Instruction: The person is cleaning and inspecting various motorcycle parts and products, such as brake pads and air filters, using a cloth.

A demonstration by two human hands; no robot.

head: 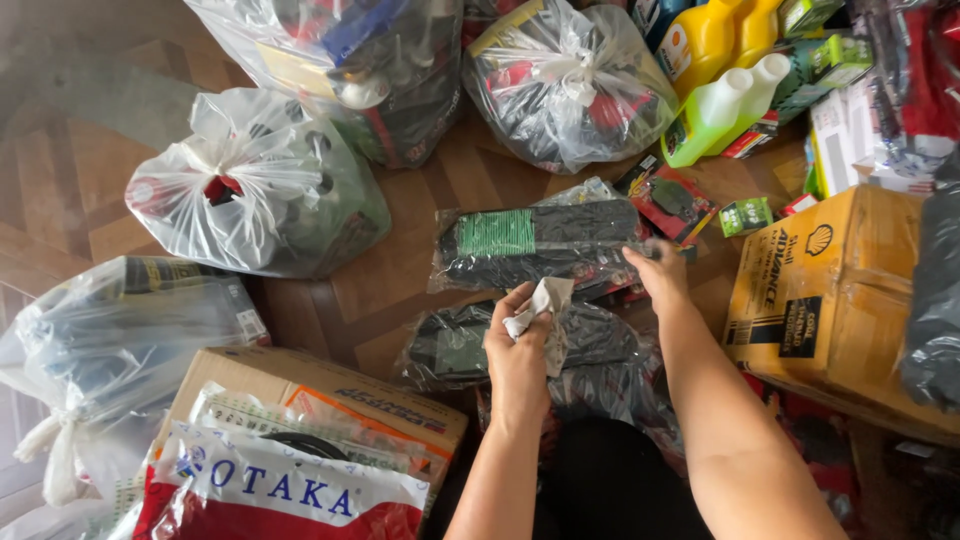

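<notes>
My left hand [517, 352] is closed around a crumpled white slip of paper [543, 300], held above a clear plastic packet of dark parts [455, 348] on the wooden floor. My right hand [658, 277] reaches forward and rests its fingers on the right end of a long clear packet [540, 243] holding a black part with a green ribbed strip. Whether the fingers pinch the plastic or only touch it is unclear. A small red and black blister pack [672, 203] lies just beyond that hand.
Knotted clear bags of goods stand at the left [250, 190], far left [110, 340] and back [565, 85]. A yellow cardboard box [835, 290] sits on the right, an open box with printed bags [300, 440] at front left. Green and yellow bottles [725, 100] lie at the back right.
</notes>
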